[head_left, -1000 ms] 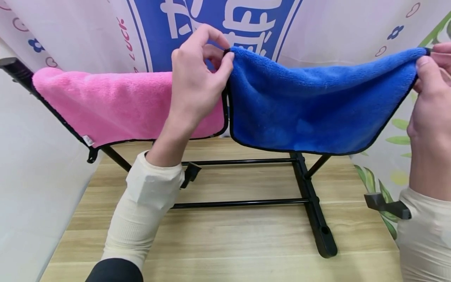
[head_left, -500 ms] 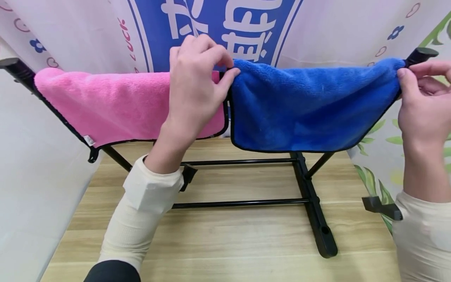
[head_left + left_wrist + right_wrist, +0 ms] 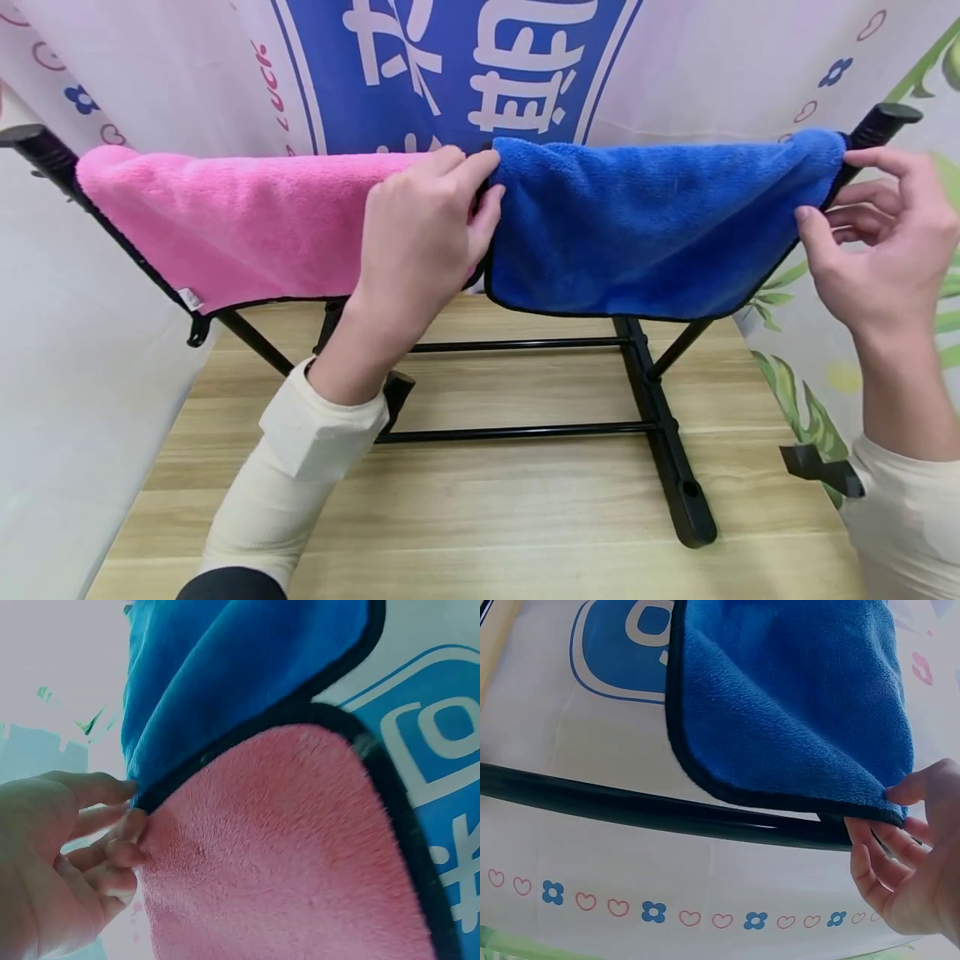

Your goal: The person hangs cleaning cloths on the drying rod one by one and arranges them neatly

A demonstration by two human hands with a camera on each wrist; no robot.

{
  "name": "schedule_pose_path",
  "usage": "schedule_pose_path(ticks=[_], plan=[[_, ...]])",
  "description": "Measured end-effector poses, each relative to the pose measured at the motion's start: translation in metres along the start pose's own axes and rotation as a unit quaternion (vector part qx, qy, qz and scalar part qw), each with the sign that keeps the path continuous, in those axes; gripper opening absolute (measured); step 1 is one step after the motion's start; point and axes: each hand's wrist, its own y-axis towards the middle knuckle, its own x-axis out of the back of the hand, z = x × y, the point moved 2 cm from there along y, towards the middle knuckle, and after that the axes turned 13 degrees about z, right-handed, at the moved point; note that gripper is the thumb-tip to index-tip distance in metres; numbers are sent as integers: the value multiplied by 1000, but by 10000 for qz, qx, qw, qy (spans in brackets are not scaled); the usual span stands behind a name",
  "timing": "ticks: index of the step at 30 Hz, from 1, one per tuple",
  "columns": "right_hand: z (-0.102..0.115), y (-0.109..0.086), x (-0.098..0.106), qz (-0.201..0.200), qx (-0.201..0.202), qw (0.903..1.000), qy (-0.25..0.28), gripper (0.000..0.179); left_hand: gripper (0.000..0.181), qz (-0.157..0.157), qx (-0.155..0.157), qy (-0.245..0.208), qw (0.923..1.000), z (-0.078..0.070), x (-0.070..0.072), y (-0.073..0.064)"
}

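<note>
A blue plush towel (image 3: 660, 225) with black edging hangs folded over the top bar of a black rack. Beside it on the left hangs a pink plush towel (image 3: 247, 217) of the same make. My left hand (image 3: 423, 225) pinches the blue towel's upper left corner between thumb and forefinger, in front of the pink towel's right end. At the blue towel's right edge is my right hand (image 3: 892, 233). Its thumb (image 3: 911, 787) lies on the plush face and its other fingers are behind the black edging. Most of the top bar is hidden under both towels.
The black rack (image 3: 663, 433) stands on a wood-grain table (image 3: 525, 508). Its right post end (image 3: 885, 121) and left post end (image 3: 33, 142) rise past the towels. A printed curtain (image 3: 697, 67) hangs close behind.
Both hands have lowered the blue towel from above the rack onto its top bar. My right hand has moved left and down along the towel's edge, uncovering the right post end.
</note>
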Motion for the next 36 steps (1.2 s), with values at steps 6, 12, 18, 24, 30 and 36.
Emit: schedule_pose_path(ticks=[6,12,18,24,30,36], plan=[[-1,-1,0,-40,122,9998,124,48,37,51,195,-491,9986,-2,-7,-11],[0,-1,0,-150,2,9994,323,46,36,-514,-189,-1716,9836,9,-19,-14],[1,-1,-1,-228,-114,9995,185,43,32,-943,-498,-2571,9605,18,-25,-15],[2,4,0,-895,-538,9924,652,35,23,-1203,-644,-2815,9498,17,-17,-11],[3,16,1,-1283,-838,9835,961,26,19,-1267,-545,-3089,9410,13,-9,1],[9,32,1,-1479,-937,9638,2012,17,12,-1448,-315,-3607,9209,11,-3,17]])
